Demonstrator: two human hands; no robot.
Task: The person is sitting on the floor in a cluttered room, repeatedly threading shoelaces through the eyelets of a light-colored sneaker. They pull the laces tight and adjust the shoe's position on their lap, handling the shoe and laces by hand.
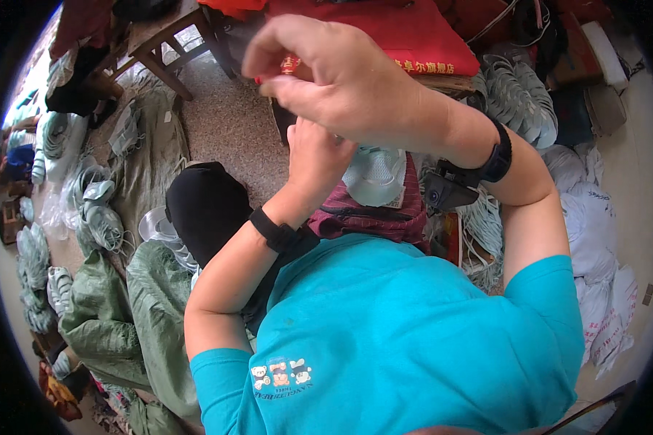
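My right hand [319,69] is raised over a red cloth, its fingers curved and the thumb apart from them; nothing shows in the gap. Just below, my left hand [315,159] is closed, with its fingertips hidden behind my right wrist. What it grips, if anything, I cannot make out. Close beside its curled fingers is a pale, rounded mesh piece [375,176] with a smooth, shiny lower edge. That piece rests against a maroon striped cloth [370,217] at my lap, and its upper part is covered by my right arm.
The red cloth [428,36] with yellow lettering covers a surface ahead. Stacked pale pieces [519,98] lie at right, above white sacks [595,254]. Green woven sacks [101,312] and pale bundles [98,210] are at left. A wooden stool [170,40] stands far left.
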